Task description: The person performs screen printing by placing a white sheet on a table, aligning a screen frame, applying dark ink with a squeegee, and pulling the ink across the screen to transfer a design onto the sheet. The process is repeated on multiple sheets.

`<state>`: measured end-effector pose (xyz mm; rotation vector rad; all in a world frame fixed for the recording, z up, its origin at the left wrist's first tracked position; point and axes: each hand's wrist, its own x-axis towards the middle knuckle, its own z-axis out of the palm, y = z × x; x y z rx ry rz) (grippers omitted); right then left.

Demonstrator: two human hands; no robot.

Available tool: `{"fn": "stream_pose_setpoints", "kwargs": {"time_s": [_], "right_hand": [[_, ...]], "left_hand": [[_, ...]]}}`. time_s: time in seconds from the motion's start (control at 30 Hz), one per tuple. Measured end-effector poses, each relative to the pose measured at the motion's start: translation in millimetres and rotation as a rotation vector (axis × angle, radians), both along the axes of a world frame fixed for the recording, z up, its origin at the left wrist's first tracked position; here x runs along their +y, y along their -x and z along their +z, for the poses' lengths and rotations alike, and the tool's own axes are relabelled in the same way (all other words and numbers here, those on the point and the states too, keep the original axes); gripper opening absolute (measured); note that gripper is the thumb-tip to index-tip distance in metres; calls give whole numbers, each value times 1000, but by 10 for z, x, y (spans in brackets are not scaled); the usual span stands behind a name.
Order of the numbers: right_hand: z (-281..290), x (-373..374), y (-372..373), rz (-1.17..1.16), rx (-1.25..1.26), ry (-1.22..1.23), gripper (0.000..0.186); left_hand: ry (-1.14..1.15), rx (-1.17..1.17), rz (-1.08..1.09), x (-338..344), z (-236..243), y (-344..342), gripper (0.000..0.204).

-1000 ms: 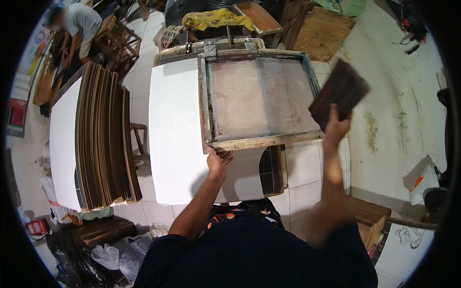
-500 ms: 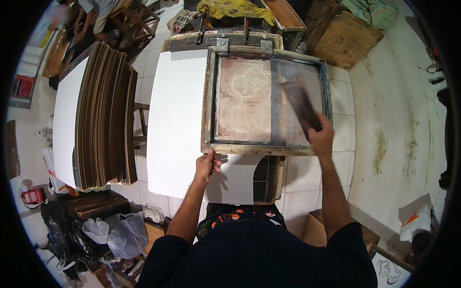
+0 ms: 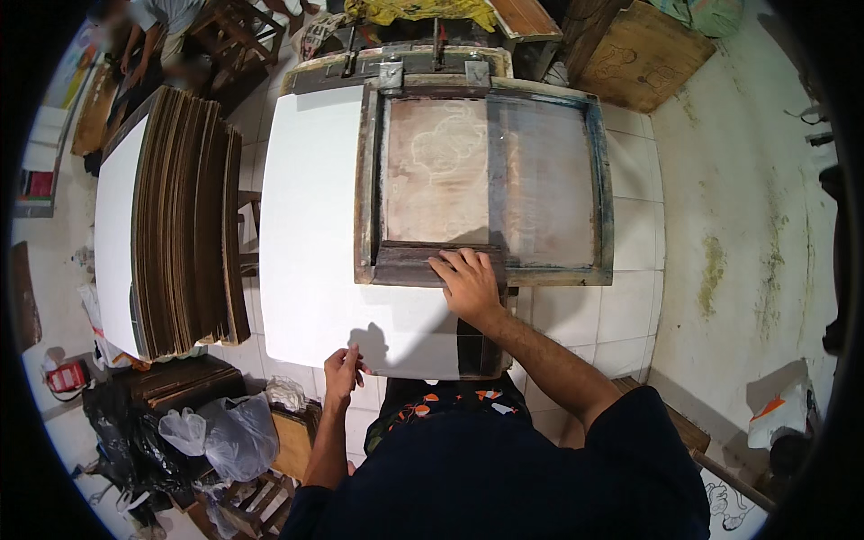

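Observation:
A screen-printing frame [image 3: 605, 193] lies flat over a white board [image 3: 310, 216], fixed by metal hinge clamps [image 3: 477, 74] along its far side. Its mesh [image 3: 436, 193] carries a faint pale line drawing, and a dark band divides it. My right hand [image 3: 470, 283] grips a dark squeegee [image 3: 400, 261], which lies crosswise along the near inside edge of the mesh, left of the band. Off the board's near edge hovers my left hand [image 3: 344, 371], open and holding nothing, with its fingers loosely bent.
A tall stack of boards [image 3: 184, 225] with a white top stands on a stool to the left. Plastic bags [image 3: 229, 441] lie at the lower left. A stained wall [image 3: 720, 234] rises on the right. Another person [image 3: 166, 22] sits at the far left.
My right hand has brought the squeegee from above the mesh's right part down to its near left edge. My left hand has let go of the frame's near corner and drawn back toward me.

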<state>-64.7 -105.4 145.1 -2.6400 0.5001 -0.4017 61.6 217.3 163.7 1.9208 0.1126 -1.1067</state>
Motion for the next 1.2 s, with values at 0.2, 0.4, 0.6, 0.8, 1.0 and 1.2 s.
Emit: {"fn": "stream_pose_setpoints", "kwargs": {"time_s": [0.2, 0.4, 0.6, 0.8, 1.0, 1.2], "right_hand": [[65, -146, 36, 60, 45, -74, 59], [133, -136, 108, 63, 44, -202, 59], [169, -144, 165, 74, 48, -227, 59], [329, -91, 223, 12, 55, -235, 60], [547, 188, 545, -92, -172, -255, 43], [664, 540, 1032, -189, -280, -342, 27]], "left_hand": [[32, 25, -80, -100, -45, 96, 46], [51, 17, -106, -308, -25, 75, 46], [97, 4, -77, -373, -33, 83, 42], [175, -59, 29, -308, -15, 87, 39], [254, -413, 451, 152, -283, -4, 34], [-55, -700, 1003, 1084, -1028, 35, 36]]}}
